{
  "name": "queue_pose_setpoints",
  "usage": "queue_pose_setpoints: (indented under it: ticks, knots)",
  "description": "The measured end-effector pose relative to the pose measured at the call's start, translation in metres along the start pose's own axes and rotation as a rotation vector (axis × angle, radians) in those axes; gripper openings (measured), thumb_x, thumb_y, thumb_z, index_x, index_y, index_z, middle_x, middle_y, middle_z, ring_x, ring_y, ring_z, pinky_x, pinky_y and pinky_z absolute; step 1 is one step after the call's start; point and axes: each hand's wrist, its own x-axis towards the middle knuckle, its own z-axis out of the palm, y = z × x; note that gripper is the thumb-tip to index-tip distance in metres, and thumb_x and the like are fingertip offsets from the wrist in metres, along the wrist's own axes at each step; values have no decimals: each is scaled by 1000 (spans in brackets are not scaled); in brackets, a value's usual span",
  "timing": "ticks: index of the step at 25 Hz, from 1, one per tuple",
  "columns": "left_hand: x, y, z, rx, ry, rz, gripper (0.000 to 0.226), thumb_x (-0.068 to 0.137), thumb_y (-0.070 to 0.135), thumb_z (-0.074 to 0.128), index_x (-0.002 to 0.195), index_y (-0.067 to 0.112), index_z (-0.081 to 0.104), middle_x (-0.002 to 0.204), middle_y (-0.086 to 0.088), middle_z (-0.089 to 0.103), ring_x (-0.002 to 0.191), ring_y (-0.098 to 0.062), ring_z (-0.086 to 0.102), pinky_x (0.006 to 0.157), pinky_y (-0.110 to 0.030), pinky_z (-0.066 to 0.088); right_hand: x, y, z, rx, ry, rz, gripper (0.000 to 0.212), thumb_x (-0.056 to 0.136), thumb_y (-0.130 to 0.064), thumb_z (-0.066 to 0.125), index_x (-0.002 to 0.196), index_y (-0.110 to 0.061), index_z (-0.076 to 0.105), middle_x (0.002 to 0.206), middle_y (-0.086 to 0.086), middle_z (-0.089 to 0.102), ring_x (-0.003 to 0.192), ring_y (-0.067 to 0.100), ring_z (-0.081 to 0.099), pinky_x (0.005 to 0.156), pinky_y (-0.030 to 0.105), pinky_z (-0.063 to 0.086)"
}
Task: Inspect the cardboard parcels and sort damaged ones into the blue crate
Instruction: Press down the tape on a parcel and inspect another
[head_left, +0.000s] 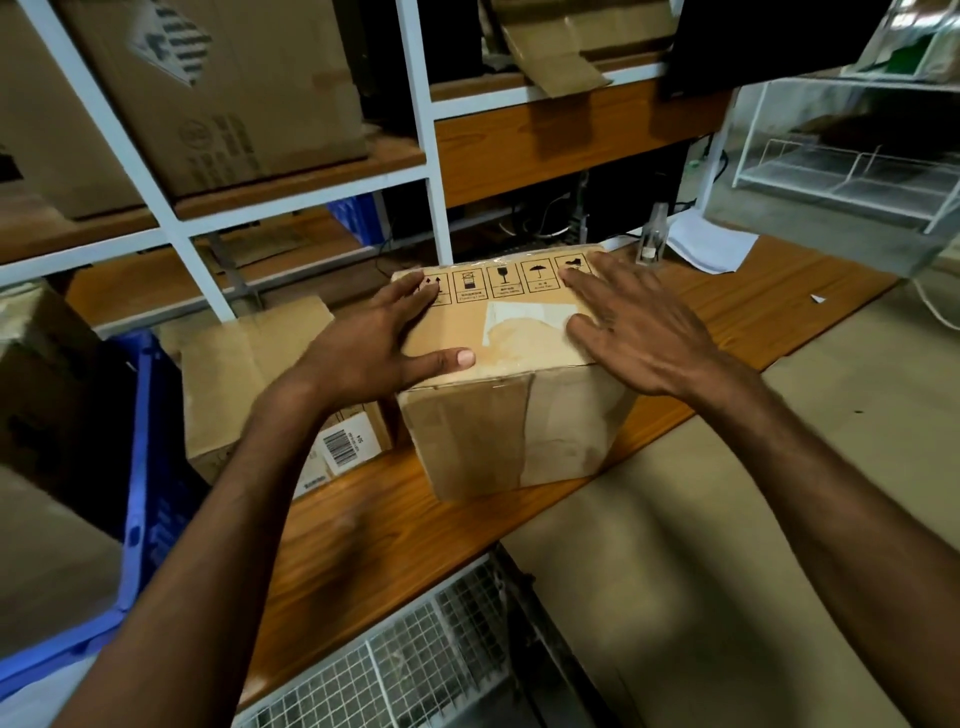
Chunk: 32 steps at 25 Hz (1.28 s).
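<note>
Wire mesh (426, 660) sits closest to me, just under the near edge of the wooden tabletop (395, 519), with bare grey floor to its right. On the wood stands the cardboard parcel (519, 426), taped down its front, with a row of handling symbols (504, 283) and a torn white label (524, 322) on top. My left hand (358, 353) lies flat along its top left edge, fingers straight and thumb stretched across. My right hand (639, 332) rests spread and flat on the top right. Neither grips. A second parcel (244, 374) with a barcode sticker touches its left side. The blue crate (156, 467) stands further left. Behind is white-framed shelving (421, 130) holding a large carton (223, 93), and a clear organiser (841, 156) stands on the right.
</note>
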Motion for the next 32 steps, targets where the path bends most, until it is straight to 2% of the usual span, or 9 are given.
queue_pose_setpoints:
  ticks: [5, 8, 11, 14, 17, 20, 24, 27, 32]
  knots:
    - [-62, 5, 83, -731, 489, -57, 83, 90, 84, 39, 157, 35, 32, 151, 37, 37, 130, 12, 46, 93, -12, 49, -59, -9, 48, 738, 463, 217, 69, 97, -61, 51, 150, -18, 43, 139, -9, 57, 117, -16, 53, 85, 3, 43]
    - [-69, 18, 111, -751, 539, -59, 84, 91, 83, 40, 162, 43, 18, 149, 41, 36, 133, 17, 41, 102, -14, 45, -77, -18, 52, 838, 533, 210, 78, 91, -73, 49, 146, -19, 40, 125, -27, 57, 107, -17, 59, 78, 7, 49]
    - [-46, 32, 82, -692, 627, -160, 69, 99, 71, 42, 160, 42, 28, 125, 34, 54, 105, 28, 50, 85, -20, 50, -61, -15, 18, 732, 560, 135, 60, 97, -60, 54, 146, -28, 45, 121, -34, 57, 100, -18, 59, 80, 12, 50]
    - [-20, 42, 56, -555, 662, -243, 59, 102, 71, 35, 150, 36, 43, 104, 20, 64, 91, 7, 64, 76, -25, 53, -40, -10, -1, 532, 657, 173, 49, 102, -57, 52, 144, -32, 53, 104, -18, 68, 79, -5, 61, 74, 30, 51]
    - [-6, 47, 67, -334, 574, -238, 43, 103, 71, 32, 122, 35, 47, 110, 6, 65, 90, -18, 66, 80, -37, 56, -32, 2, 10, 425, 623, 284, 46, 102, -57, 50, 141, -33, 53, 112, -6, 71, 94, 20, 67, 78, 37, 51]
    - [7, 53, 75, -243, 556, -176, 40, 106, 63, 36, 120, 30, 54, 117, 3, 62, 103, -20, 63, 75, -26, 45, -28, 15, 23, 353, 609, 357, 48, 105, -58, 42, 146, -34, 46, 118, 3, 71, 102, 29, 66, 81, 40, 50]
    - [26, 57, 67, -92, 520, 133, 38, 111, 39, 37, 133, 21, 62, 144, -4, 59, 142, -24, 45, 117, -55, 33, -35, 12, 40, 125, 666, 200, 45, 108, -36, 47, 150, -21, 45, 157, 9, 39, 140, 28, 45, 104, 40, 47]
    - [33, 77, 65, -152, 462, 151, 35, 109, 37, 32, 121, 22, 61, 118, -2, 66, 123, -19, 55, 120, -55, 27, -46, 7, 60, -73, 658, 102, 47, 108, -31, 46, 152, -14, 46, 161, 15, 33, 153, 31, 25, 119, 52, 32]
    - [30, 80, 75, -180, 598, 64, 26, 109, 42, 36, 100, 24, 53, 88, 4, 51, 82, -13, 41, 88, -36, 34, -53, 0, 73, -167, 643, 51, 52, 108, -36, 42, 155, -13, 44, 163, 11, 38, 155, 29, 27, 124, 56, 21]
